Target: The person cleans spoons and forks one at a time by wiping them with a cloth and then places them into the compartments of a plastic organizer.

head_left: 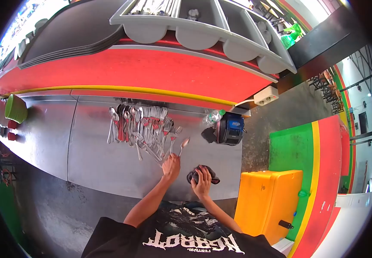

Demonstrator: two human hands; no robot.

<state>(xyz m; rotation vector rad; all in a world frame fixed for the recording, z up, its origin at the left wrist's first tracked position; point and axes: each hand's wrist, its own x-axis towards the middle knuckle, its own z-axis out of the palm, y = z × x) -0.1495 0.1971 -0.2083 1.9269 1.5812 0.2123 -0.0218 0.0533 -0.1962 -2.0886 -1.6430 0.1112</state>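
My left hand is closed around the handle of a spoon, its bowl pointing away from me above the steel table. A fork lies beside it, the handle reaching down to the fingers. Just beyond that hand a spread of forks and a row of spoons lie on the metal, several of them overlapping. My right hand is wrapped over a bunched dark cloth near the table's front edge.
A clear plastic bottle and a dark blue box-shaped device stand at the back right. Above the red ledge are a grey cutlery tray and stacked dark trays. A green basket sits far left; an orange box stands right.
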